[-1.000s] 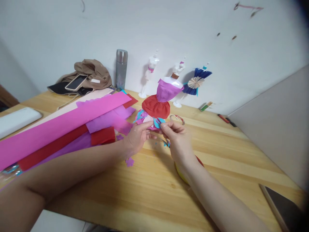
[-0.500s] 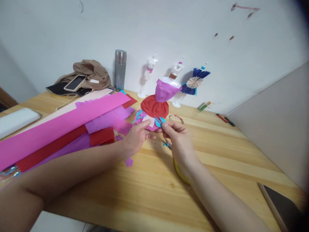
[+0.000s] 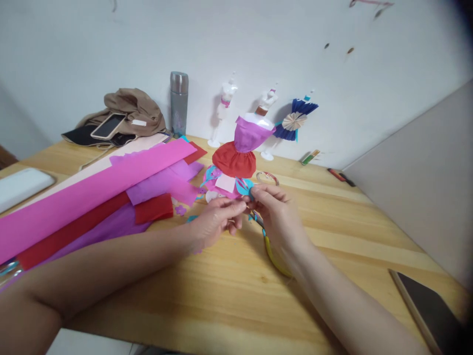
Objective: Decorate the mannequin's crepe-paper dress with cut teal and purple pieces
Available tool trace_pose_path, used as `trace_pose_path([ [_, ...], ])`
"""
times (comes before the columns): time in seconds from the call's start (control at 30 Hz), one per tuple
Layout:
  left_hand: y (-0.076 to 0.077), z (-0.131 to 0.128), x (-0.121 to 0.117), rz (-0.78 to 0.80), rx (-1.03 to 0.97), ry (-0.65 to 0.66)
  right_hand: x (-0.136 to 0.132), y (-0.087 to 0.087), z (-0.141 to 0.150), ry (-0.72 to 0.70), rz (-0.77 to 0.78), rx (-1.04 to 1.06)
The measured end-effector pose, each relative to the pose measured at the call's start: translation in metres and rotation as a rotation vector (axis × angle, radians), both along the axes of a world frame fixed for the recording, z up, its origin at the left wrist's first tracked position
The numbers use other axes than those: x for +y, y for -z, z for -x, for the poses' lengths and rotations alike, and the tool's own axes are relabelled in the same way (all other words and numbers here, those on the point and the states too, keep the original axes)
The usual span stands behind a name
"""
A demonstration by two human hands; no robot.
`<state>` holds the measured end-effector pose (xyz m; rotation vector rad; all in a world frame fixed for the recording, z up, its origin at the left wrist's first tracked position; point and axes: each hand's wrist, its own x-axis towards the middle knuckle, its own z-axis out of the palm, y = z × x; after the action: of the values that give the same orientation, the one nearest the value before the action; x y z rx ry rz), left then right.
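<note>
My right hand (image 3: 277, 214) pinches a turquoise paper cutout (image 3: 244, 187) between thumb and fingers, its pointed leaf-like part sticking out to the left. Close beside it, my left hand (image 3: 219, 217) is closed, thumb against fingers, its tips near the right fingertips; what it grips, if anything, is hidden. Just behind stands a mini dress form in a purple top (image 3: 253, 137) and a gathered red skirt (image 3: 234, 160). Below the skirt lie a pale pink paper piece (image 3: 225, 183) and other pink and turquoise cutouts. Scissors with yellow handles (image 3: 275, 256) lie partly behind my right hand.
Long pink paper (image 3: 92, 185), purple and red sheets spread on the left. A grey thermos (image 3: 179, 106), a brown cloth bag (image 3: 136, 111) with a phone (image 3: 108, 126), and a blue-dressed form (image 3: 295, 118) stand at the back. Another phone (image 3: 428, 308) lies front right.
My left hand has let go of the pale pink paper and moved right, towards my right fingertips. My right hand still holds the turquoise cutout. The view has shifted slightly.
</note>
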<state>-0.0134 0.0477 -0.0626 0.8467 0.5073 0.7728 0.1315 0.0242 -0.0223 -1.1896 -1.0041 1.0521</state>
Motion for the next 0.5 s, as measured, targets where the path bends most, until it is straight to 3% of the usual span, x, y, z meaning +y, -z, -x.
trace_pose_path([
  [0.3,-0.001,-0.003,-0.005,-0.067,0.079,0.043,-0.023,0.015,-0.011,0.062,0.007,-0.09],
  [0.5,0.007,-0.005,-0.008,-0.076,0.132,-0.031,-0.032,0.026,-0.013,-0.04,0.096,-0.026],
])
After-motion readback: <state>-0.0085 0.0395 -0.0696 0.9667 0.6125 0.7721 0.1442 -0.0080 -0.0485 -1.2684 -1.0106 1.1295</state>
